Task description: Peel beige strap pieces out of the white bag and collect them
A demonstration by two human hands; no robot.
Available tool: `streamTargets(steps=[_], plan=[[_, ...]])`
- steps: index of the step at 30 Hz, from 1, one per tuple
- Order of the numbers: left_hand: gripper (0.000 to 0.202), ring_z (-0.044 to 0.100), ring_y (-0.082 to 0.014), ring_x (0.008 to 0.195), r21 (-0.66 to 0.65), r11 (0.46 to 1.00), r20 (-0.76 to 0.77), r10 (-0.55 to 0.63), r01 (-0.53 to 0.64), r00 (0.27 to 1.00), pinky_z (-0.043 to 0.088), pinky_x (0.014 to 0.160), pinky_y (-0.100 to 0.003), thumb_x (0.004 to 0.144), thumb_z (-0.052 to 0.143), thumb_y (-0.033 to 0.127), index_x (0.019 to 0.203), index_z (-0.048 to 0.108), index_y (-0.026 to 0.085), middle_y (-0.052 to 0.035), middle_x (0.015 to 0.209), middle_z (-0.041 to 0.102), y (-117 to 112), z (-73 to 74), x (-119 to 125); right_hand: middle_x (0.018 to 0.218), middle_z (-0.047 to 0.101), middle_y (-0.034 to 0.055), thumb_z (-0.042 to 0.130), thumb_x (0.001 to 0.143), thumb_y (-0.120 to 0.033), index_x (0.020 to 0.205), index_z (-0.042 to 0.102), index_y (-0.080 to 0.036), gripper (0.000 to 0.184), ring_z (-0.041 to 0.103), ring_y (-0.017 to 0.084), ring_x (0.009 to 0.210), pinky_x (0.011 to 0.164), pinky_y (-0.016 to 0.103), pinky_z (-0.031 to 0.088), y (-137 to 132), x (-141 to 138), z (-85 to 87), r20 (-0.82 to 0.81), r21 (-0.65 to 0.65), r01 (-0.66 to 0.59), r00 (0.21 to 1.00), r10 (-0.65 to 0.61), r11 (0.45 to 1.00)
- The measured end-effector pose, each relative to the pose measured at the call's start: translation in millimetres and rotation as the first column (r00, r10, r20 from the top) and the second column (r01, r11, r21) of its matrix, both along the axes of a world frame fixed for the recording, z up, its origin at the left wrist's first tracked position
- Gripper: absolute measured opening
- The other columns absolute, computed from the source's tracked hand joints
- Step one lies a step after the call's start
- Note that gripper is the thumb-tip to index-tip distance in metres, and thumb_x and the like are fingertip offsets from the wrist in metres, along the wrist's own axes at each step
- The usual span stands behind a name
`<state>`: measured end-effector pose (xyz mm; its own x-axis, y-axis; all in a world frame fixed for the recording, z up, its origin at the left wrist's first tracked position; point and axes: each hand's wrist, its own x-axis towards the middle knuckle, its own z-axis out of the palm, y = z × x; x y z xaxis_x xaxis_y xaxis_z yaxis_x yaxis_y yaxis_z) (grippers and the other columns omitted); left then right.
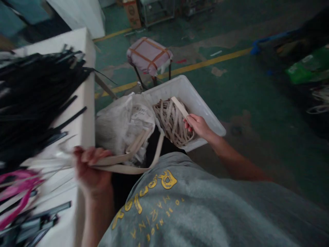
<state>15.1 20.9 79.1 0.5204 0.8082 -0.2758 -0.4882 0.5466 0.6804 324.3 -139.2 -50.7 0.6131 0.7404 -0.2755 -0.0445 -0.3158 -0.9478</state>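
Observation:
My left hand (pixel 94 168), at the table's edge, is closed around beige fabric straps (pixel 128 168). One of these straps curves across my lap and up toward the bin; another runs into a white plastic bag (pixel 115 120). Over the white plastic bin (pixel 203 113), my right hand (pixel 196 125) pinches a short, flat beige strip (pixel 180 107) that points up and left. Beneath it, a heap of beige straps (pixel 169 120) lies tangled in the bin. Whether the strip joins any strap below is hidden by my fingers.
A white table (pixel 87 120) on the left bears a pile of black strips (pixel 38 92) and a pink strap (pixel 20 195). Beyond the bin stands a cushioned stool (pixel 150 55). A dark container with a green package (pixel 308 67) is at the right. Yellow lines cross the green floor.

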Motion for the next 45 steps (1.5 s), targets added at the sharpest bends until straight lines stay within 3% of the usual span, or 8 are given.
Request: streamTargets(steps=[3,10,16,23,27,32,41,45], plan=[[0.023,0.050,-0.0054,0.048,0.106,0.987,-0.039,0.122,-0.117,0.992,0.051,0.057,-0.020,0.070,0.088,0.032,0.081,0.069,0.024,0.0076,0.061,0.060,-8,-18.1,27,0.078,0.071,0.0053,0.061,0.087,-0.061,0.087,0.068,-0.018,0.044,0.063,0.015,0.064,0.060,0.026,0.051,35,-26,41.2,-0.015,0.170,-0.095,0.995,0.099,0.981],[0.041,0.067,-0.0177,0.086,0.222,0.970,-0.345,-0.016,0.098,0.938,0.051,0.067,-0.024,0.077,0.078,0.045,0.106,0.071,0.018,-0.0073,0.101,0.073,-28,-64.1,74,0.106,0.074,0.0088,0.049,0.097,-0.049,0.094,0.076,-0.021,0.039,0.066,0.024,0.103,0.095,0.038,0.049,91,-90,110.0,0.355,0.351,-0.438,0.880,0.315,0.828],[0.035,0.061,-0.0168,0.073,0.273,0.931,-0.421,-0.110,0.241,0.900,0.050,0.070,-0.029,0.073,0.080,0.046,0.090,0.070,0.017,-0.0017,0.076,0.068,-42,-66.4,72,0.109,0.075,0.0073,0.051,0.097,-0.039,0.097,0.077,-0.021,0.032,0.066,0.023,0.105,0.096,0.035,0.047,111,-109,112.8,0.451,0.337,-0.510,0.825,0.340,0.792],[0.040,0.064,-0.0215,0.075,0.292,0.893,-0.467,-0.180,0.343,0.866,0.052,0.073,-0.033,0.074,0.076,0.054,0.086,0.072,0.016,-0.0073,0.080,0.072,-51,-64.5,65,0.095,0.075,0.0051,0.054,0.094,-0.043,0.095,0.076,-0.018,0.034,0.066,0.021,0.092,0.083,0.032,0.049,124,-99,101.5,0.223,0.283,-0.448,0.891,0.397,0.848],[0.040,0.064,-0.0224,0.076,0.325,0.837,-0.479,-0.257,0.441,0.839,0.053,0.076,-0.035,0.074,0.075,0.056,0.078,0.072,0.016,-0.0085,0.078,0.072,-56,-71.9,63,0.086,0.073,0.0044,0.064,0.086,-0.047,0.102,0.070,-0.017,0.034,0.066,0.019,0.076,0.068,0.030,0.051,119,-105,89.1,-0.183,0.250,-0.370,0.889,0.419,0.895],[0.041,0.065,-0.0218,0.079,0.293,0.798,-0.490,-0.347,0.526,0.799,0.052,0.077,-0.033,0.080,0.071,0.056,0.087,0.074,0.016,-0.0089,0.084,0.073,-62,-81.5,60,0.070,0.069,0.0010,0.077,0.075,-0.043,0.086,0.064,-0.019,0.030,0.060,0.013,0.055,0.051,0.025,0.050,106,-104,93.3,-0.610,0.300,-0.323,0.658,0.441,0.898],[0.054,0.066,-0.0209,0.068,0.184,0.810,-0.353,-0.475,0.557,0.806,0.053,0.070,-0.033,0.082,0.064,0.066,0.088,0.075,0.014,-0.0107,0.079,0.073,-61,-77.3,57,0.070,0.068,0.0021,0.076,0.074,-0.053,0.088,0.068,-0.017,0.039,0.061,0.015,0.060,0.056,0.028,0.051,102,-113,96.4,-0.399,0.322,-0.298,0.818,0.415,0.899],[0.058,0.067,-0.0227,0.065,0.101,0.882,-0.264,-0.422,0.460,0.867,0.054,0.067,-0.036,0.088,0.052,0.068,0.091,0.075,0.015,-0.0106,0.076,0.073,-62,-86.3,57,0.077,0.070,0.0044,0.068,0.082,-0.056,0.088,0.068,-0.019,0.038,0.065,0.019,0.070,0.066,0.032,0.054,101,-118,93.2,-0.170,0.327,-0.268,0.927,0.336,0.906]])
